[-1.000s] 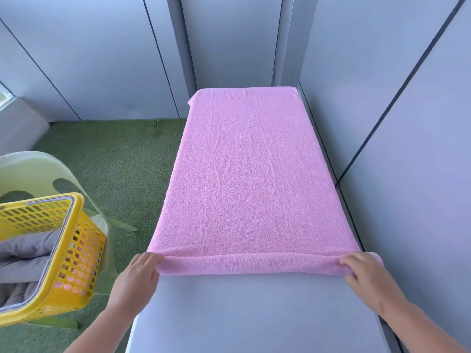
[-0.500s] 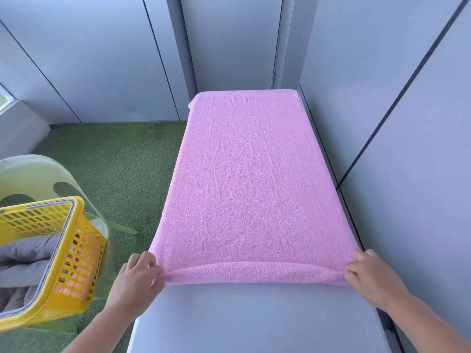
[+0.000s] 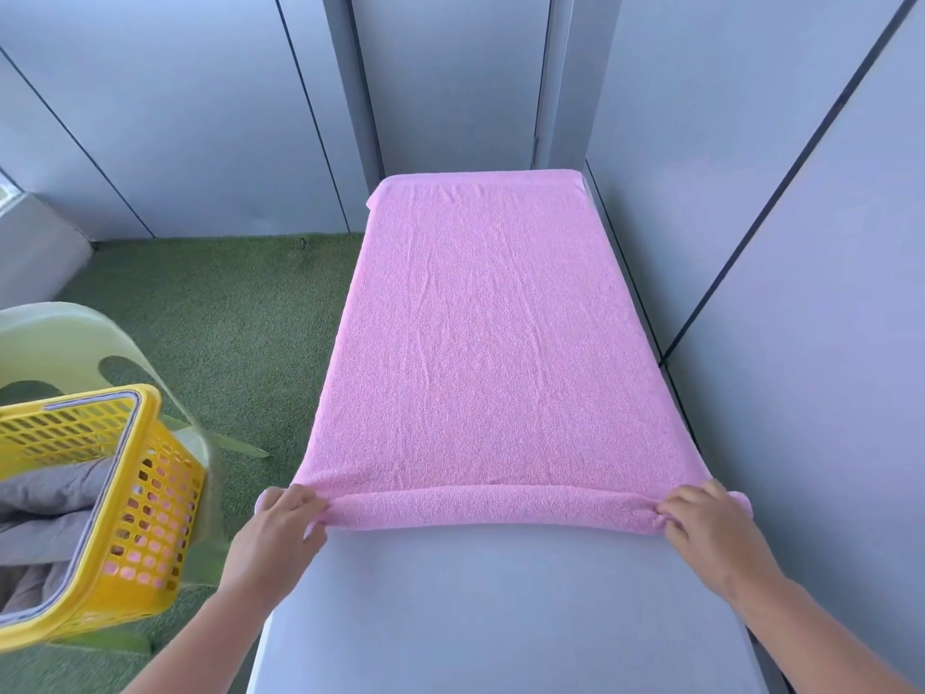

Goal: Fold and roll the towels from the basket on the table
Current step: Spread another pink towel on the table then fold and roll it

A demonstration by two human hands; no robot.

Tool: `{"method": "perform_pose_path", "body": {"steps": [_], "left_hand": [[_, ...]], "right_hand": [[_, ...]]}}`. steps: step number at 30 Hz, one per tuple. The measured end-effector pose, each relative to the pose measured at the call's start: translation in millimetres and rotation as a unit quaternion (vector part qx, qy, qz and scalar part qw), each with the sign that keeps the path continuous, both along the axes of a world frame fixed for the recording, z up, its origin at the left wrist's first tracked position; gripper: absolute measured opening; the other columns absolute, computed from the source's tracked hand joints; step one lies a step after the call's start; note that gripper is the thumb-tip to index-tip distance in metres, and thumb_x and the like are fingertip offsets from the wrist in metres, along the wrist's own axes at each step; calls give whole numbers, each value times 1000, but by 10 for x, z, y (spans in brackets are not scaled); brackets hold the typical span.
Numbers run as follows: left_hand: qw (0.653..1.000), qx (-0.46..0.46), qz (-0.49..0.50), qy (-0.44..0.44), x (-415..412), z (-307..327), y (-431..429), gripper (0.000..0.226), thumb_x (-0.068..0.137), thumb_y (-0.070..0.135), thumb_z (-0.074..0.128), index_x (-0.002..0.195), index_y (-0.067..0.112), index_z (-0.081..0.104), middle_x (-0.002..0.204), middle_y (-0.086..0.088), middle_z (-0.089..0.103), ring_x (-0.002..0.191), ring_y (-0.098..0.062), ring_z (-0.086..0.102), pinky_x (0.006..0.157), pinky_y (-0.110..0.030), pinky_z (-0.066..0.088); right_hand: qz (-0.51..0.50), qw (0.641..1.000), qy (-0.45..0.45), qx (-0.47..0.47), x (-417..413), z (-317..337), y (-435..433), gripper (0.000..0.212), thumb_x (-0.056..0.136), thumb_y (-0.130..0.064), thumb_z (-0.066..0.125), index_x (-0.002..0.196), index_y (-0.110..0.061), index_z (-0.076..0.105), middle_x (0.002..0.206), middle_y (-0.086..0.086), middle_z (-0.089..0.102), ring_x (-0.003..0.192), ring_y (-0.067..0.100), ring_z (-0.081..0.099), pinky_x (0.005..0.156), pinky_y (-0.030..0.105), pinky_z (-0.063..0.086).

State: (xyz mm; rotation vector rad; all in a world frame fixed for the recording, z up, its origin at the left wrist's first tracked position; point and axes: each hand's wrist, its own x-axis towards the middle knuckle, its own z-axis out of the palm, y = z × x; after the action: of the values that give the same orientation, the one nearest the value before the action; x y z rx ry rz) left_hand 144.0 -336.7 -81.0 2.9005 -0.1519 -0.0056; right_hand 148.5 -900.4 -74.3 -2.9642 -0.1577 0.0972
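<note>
Since half a second ago the near edge of the towel (image 3: 490, 343) has turned into a thicker roll (image 3: 490, 508). Left hand (image 3: 278, 528) and right hand (image 3: 711, 523) each grip one end. Most lies flat toward the far edge of the tabletop (image 3: 500, 618); grey towels (image 3: 55, 498) wait in the basket (image 3: 150, 518).

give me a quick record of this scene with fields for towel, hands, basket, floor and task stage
towel: pink terry towel spread flat along the grey table, its near edge rolled into a thin tube
left: left hand grips the roll's left end
right: right hand grips the roll's right end
basket: yellow perforated plastic basket left of the table, by a pale green plastic chair, with grey cloth inside
floor: green artificial turf
stage: roll just begun, most of the towel not yet rolled
</note>
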Motion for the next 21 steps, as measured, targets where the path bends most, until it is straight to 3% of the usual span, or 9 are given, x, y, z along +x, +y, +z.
{"method": "perform_pose_path", "body": {"steps": [2, 4, 8, 13, 16, 19, 21], "left_hand": [[1000, 22, -9, 5, 38, 30, 13, 26, 80, 43, 53, 92, 31, 72, 96, 19, 50, 94, -14, 48, 45, -30, 47], [999, 35, -22, -2, 47, 78, 25, 31, 80, 48, 47, 82, 29, 71, 90, 16, 45, 89, -14, 46, 45, -29, 45], [997, 61, -46, -28, 15, 144, 11, 36, 80, 45, 44, 69, 24, 70, 84, 9, 42, 78, -18, 43, 55, -33, 45], [999, -26, 41, -19, 39, 82, -71, 22, 91, 36, 47, 92, 27, 67, 86, 9, 47, 82, -23, 57, 56, -36, 50], [997, -54, 46, -16, 27, 82, -106, 18, 90, 30, 45, 97, 28, 61, 95, 12, 54, 88, -23, 58, 62, -39, 53], [1000, -21, -7, -4, 18, 66, -65, 31, 77, 29, 58, 107, 28, 66, 109, 17, 57, 95, -17, 50, 68, -39, 55], [1000, -10, -18, 4, 38, 41, -49, 33, 75, 28, 71, 109, 26, 70, 108, 17, 60, 93, -16, 47, 73, -39, 56]], "right_hand": [[-13, 999, 30, -40, 34, 44, -13, 14, 77, -26, 68, 65, -32, 63, 71, -20, 57, 81, 11, 48, 67, 34, 41], [-15, 996, 75, -48, 58, 120, -37, 24, 80, -38, 50, 58, -26, 51, 67, -14, 53, 83, 9, 43, 64, 33, 47], [-20, 995, 90, -21, 75, 213, -30, 34, 87, -27, 55, 55, -21, 46, 74, -6, 47, 80, 5, 43, 56, 26, 43], [-103, 994, 36, 18, 62, 136, 50, 24, 90, -19, 56, 69, -31, 56, 78, -11, 49, 59, 10, 53, 60, 30, 43], [-91, 992, 14, 82, 27, 169, 59, 23, 87, -9, 59, 91, -29, 68, 94, -15, 63, 80, 9, 57, 76, 30, 43], [-12, 998, 56, 27, -3, 91, -26, 43, 84, -8, 61, 125, -20, 65, 125, -12, 61, 118, 14, 49, 100, 25, 36], [-6, 999, 37, 20, 13, 63, -27, 40, 81, -8, 70, 118, -22, 71, 118, -15, 66, 110, 17, 53, 93, 23, 39]]}}
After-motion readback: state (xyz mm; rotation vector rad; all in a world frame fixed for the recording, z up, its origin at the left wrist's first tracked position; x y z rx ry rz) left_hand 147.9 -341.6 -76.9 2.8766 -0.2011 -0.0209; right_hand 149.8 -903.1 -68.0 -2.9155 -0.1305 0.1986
